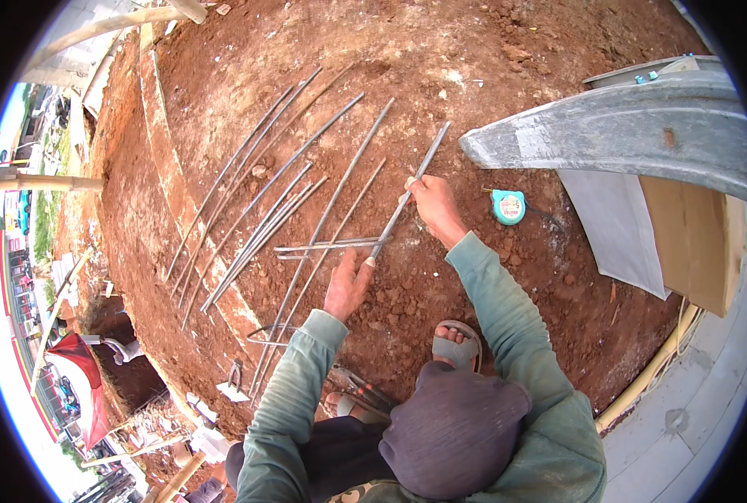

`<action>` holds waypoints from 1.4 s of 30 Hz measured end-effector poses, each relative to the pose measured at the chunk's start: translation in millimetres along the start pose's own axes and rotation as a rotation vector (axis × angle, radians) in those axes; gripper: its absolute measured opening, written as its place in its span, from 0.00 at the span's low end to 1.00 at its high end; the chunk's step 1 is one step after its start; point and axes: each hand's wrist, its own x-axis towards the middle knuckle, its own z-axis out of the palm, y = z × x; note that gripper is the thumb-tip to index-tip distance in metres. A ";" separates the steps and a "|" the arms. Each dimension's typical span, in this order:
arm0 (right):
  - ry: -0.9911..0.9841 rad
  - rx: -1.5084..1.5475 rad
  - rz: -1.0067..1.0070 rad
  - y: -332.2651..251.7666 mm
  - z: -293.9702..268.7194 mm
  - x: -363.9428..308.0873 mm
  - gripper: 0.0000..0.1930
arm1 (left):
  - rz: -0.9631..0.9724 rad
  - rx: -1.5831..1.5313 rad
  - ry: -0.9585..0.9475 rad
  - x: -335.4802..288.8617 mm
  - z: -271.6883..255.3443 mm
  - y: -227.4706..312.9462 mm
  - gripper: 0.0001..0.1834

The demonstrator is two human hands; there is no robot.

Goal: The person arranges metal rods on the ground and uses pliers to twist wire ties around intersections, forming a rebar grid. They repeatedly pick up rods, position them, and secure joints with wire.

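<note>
A steel rod (pixel 430 153) slants away from me over the reddish soil, pinched near its middle by my right hand (pixel 437 210). At its near end my left hand (pixel 348 289) has thumb and fingers closed on the rod. Shorter bent bars (pixel 327 246) lie crosswise at that end, touching or just beneath the rod; which one I cannot tell. Left of my hands, several long thin rods (pixel 260 205) are spread side by side on the ground. Right of my right hand rests a turquoise tape measure (pixel 508 207).
Pincers (pixel 235 376) lie on a pale piece left of my left forearm. A long-handled tool (pixel 362 389) is beside my sandalled foot (pixel 456 344). Curved grey metal sheeting (pixel 617 126) and boards (pixel 684 235) stand at right. A dug pit (pixel 130 369) opens at lower left.
</note>
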 end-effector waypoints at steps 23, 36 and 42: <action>-0.040 -0.218 -0.230 -52.8 -36.9 -62.2 0.14 | 0.338 0.168 0.155 -10.9 -5.7 40.1 0.11; 0.106 -0.536 -0.494 -18.2 -62.4 -143.1 0.06 | 0.171 0.201 0.135 -18.6 -0.9 49.5 0.12; -0.199 -0.150 -0.475 13.5 -12.8 -97.1 0.10 | 0.140 0.210 0.159 -19.6 3.0 50.0 0.13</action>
